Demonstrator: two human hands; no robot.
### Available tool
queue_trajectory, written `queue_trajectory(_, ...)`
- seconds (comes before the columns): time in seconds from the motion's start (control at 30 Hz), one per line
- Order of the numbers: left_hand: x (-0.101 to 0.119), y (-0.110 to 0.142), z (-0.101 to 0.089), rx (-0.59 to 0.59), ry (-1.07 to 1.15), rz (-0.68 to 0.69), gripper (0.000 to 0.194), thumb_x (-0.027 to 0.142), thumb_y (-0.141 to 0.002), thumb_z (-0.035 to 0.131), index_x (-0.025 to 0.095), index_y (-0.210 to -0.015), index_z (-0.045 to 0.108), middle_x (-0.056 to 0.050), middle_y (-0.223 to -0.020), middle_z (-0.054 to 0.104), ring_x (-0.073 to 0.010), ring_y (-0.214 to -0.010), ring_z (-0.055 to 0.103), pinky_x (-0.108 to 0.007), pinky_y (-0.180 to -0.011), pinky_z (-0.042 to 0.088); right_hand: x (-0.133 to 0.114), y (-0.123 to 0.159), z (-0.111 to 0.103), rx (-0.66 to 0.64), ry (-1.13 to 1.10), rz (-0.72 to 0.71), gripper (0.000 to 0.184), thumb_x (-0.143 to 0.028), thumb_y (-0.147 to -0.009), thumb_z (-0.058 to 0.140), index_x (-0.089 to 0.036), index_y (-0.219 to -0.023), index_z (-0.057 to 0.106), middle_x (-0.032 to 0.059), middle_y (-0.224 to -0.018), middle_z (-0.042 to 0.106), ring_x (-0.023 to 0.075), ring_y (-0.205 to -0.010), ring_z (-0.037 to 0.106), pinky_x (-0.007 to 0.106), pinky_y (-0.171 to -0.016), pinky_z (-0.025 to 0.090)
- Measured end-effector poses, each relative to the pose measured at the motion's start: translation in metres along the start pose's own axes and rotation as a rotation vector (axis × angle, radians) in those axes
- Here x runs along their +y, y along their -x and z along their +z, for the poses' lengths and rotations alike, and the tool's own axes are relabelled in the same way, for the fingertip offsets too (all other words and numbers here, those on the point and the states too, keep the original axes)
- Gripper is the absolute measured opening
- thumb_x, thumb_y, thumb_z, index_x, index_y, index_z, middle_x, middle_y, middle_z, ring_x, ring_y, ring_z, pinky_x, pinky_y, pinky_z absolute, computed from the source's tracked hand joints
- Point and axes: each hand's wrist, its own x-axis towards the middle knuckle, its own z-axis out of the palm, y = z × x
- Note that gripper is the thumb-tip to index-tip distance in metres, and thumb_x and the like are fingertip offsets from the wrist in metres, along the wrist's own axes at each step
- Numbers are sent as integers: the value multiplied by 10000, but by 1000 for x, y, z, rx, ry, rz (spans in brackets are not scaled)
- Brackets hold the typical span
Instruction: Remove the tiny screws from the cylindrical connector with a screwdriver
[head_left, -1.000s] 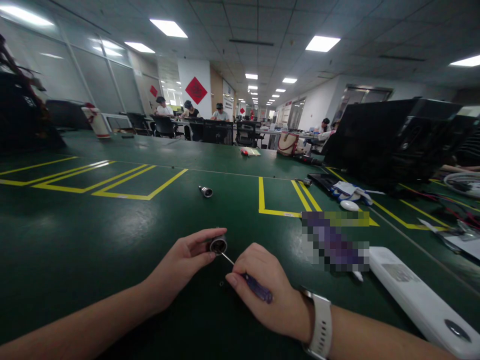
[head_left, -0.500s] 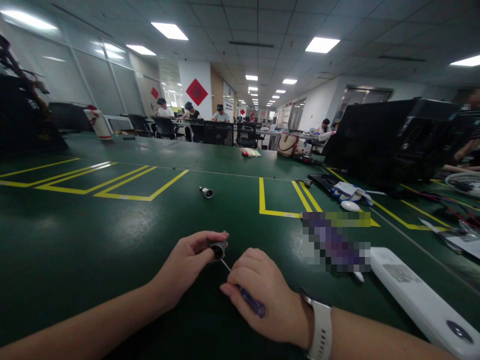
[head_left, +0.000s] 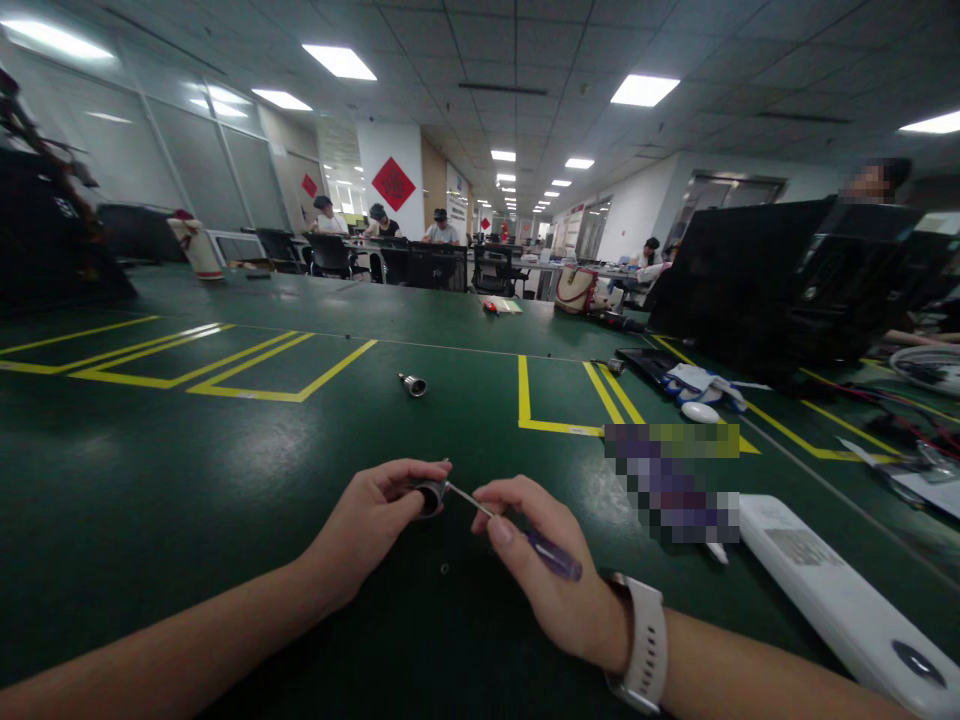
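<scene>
Between the thumb and fingers of my left hand (head_left: 375, 520) is a small hollow metal cylinder (head_left: 432, 499), its round opening facing me. My right hand (head_left: 551, 560), with a watch on the wrist, grips a screwdriver (head_left: 553, 555) by its clear purple handle. The thin shaft points up and left, and its tip meets the right side of the cylinder's rim. On the table below the cylinder lies a tiny ring-like part (head_left: 445, 568). A second metal part (head_left: 412, 385), tapered and shiny, lies farther off beyond my hands.
The green table (head_left: 300, 520) carries yellow tape outlines. To the right lie a blurred purple item (head_left: 667, 485), a long white device (head_left: 832, 590), a white mouse (head_left: 700, 412) and a cloth (head_left: 697, 385). A large black case (head_left: 750, 280) stands behind them; a white bottle (head_left: 196, 247) is at far left.
My right hand has rolled open and shifted right, moving the screwdriver tip from the cylinder's lower opening to its right side. The tiny ring on the table has come into sight.
</scene>
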Motion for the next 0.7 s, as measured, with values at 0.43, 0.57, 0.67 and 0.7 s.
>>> queue_trajectory(0.43,1,-3,-9,-53,66,-89,381,185,-683,628,173,-1063,634,-63,-1063,674,-237,-1047,593,-400,-977,424,34,-18,2,226,-421,590,414,-431,-773,576,-161,-469,499,-39,-446,437,67,-384,382,191,-369,263)
queue_trajectory(0.57,0,-2,-9,-68,46,-100,419,216,-677,665,194,-1093,617,-50,-1080,670,-238,-1067,580,-403,-997,399,31,-17,0,221,-421,595,405,-408,-785,559,-166,-471,478,-44,-456,422,65,-390,366,187,-367,248)
queue_trajectory(0.67,-1,-2,-9,-77,41,-89,426,209,-680,669,198,-1102,608,-42,-1069,675,-228,-1059,584,-391,-993,400,31,-17,0,210,-402,611,402,-408,-785,554,-169,-473,469,-44,-461,418,67,-394,363,190,-370,246)
queue_trajectory(0.7,-1,-2,-8,-78,39,-88,428,207,-681,670,197,-1104,605,-42,-1071,675,-226,-1059,584,-389,-993,400,31,-17,0,198,-386,611,404,-411,-789,547,-170,-475,468,-45,-459,415,68,-395,363,191,-371,247)
